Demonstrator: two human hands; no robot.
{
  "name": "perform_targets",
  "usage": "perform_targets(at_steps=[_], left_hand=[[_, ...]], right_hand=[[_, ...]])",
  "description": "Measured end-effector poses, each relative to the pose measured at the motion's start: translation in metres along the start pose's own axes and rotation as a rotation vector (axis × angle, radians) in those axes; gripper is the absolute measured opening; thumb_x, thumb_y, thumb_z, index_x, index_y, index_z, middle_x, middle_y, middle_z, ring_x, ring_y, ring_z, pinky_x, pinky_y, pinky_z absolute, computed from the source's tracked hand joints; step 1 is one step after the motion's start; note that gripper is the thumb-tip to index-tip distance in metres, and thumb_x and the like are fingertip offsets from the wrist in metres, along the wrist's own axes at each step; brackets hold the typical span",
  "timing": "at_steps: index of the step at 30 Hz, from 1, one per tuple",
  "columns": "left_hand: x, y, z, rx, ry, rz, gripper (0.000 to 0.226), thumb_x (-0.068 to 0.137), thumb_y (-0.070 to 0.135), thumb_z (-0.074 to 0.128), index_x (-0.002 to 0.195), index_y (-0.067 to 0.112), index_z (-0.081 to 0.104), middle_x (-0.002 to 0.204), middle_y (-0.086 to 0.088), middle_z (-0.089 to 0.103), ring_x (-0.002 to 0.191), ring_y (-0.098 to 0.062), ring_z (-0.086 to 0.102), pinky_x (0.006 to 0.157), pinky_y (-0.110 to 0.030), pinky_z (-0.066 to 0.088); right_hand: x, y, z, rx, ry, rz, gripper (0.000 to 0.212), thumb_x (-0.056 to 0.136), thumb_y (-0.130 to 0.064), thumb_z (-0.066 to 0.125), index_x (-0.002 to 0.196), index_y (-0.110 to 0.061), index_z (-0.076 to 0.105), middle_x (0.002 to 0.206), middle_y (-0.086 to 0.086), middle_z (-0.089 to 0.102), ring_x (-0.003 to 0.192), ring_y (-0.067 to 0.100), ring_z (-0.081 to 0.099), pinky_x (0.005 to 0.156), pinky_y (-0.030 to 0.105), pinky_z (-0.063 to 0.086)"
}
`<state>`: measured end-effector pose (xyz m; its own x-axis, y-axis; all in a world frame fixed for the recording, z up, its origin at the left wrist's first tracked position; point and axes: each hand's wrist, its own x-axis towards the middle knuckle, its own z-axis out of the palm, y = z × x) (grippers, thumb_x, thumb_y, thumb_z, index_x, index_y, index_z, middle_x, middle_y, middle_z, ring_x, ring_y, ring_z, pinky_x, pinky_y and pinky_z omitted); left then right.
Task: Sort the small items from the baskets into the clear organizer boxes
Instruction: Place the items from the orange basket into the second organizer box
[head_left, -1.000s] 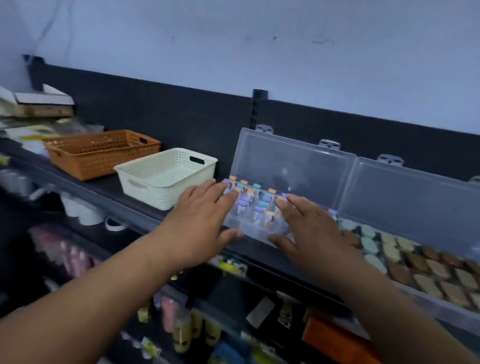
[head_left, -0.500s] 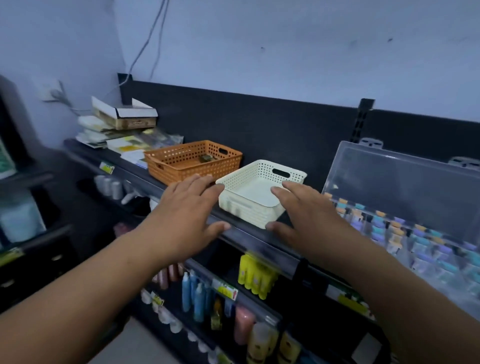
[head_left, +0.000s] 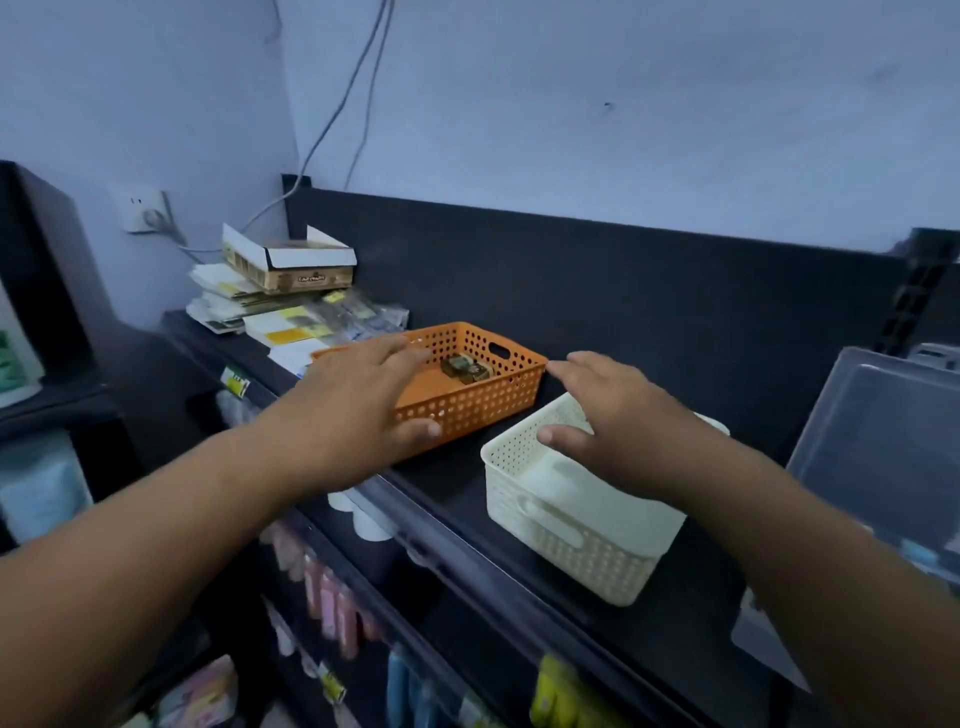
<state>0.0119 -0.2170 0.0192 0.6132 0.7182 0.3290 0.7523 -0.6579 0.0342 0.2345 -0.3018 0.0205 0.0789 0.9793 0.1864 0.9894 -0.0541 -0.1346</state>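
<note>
An orange perforated basket (head_left: 483, 395) stands on the black shelf (head_left: 447, 499), with a couple of small dark items (head_left: 465, 369) inside. A cream basket (head_left: 571, 530) sits to its right, nearer the shelf's front. My left hand (head_left: 358, 410) reaches out with spread fingers at the orange basket's left side, thumb against its front wall. My right hand (head_left: 608, 415) hovers with straight fingers over the cream basket's far corner, fingertips next to the orange basket's right end. A clear organizer box (head_left: 878, 452) with raised lid shows at the right edge.
A stack of papers and a cardboard box (head_left: 288, 267) lies at the shelf's far left. A wall socket (head_left: 143, 210) with cables is behind it. Lower shelves hold bottles and tubes (head_left: 332, 603). The black back panel (head_left: 623, 291) bounds the shelf.
My view and both hands have swung left, from the clear organizer box past the cream basket to the orange basket. The hands stay empty with fingers spread.
</note>
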Motion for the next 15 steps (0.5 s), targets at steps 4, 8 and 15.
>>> perform_targets(at_steps=[4,8,15], left_hand=[[0.034,-0.023,0.014,-0.022,-0.051,-0.018,0.077,0.087,0.053,0.054,0.150,0.025,0.019,0.154,0.003,0.025,0.139,-0.018,0.028,0.111,-0.033,0.028],[0.077,-0.045,0.028,-0.044,-0.092,0.017,0.074,0.088,0.052,0.055,0.149,0.028,0.021,0.146,0.001,0.036,0.132,-0.018,0.038,0.103,-0.030,0.035],[0.162,-0.091,0.069,-0.019,-0.144,0.147,0.068,0.088,0.050,0.056,0.145,0.026,0.029,0.137,-0.004,0.045,0.123,-0.022,0.047,0.098,-0.036,0.042]], right_hand=[[0.031,0.008,0.007,0.030,-0.046,0.022,0.064,0.093,-0.049,0.052,0.148,-0.029,0.026,0.155,-0.007,0.025,0.140,0.018,0.028,0.108,0.037,0.031],[0.072,0.007,0.013,0.040,-0.063,0.044,0.061,0.091,-0.048,0.055,0.145,-0.029,0.033,0.151,-0.005,0.032,0.135,0.018,0.036,0.106,0.038,0.039],[0.160,-0.003,0.036,0.018,-0.081,0.111,0.060,0.087,-0.050,0.060,0.140,-0.029,0.040,0.136,-0.004,0.045,0.119,0.018,0.049,0.096,0.040,0.046]])
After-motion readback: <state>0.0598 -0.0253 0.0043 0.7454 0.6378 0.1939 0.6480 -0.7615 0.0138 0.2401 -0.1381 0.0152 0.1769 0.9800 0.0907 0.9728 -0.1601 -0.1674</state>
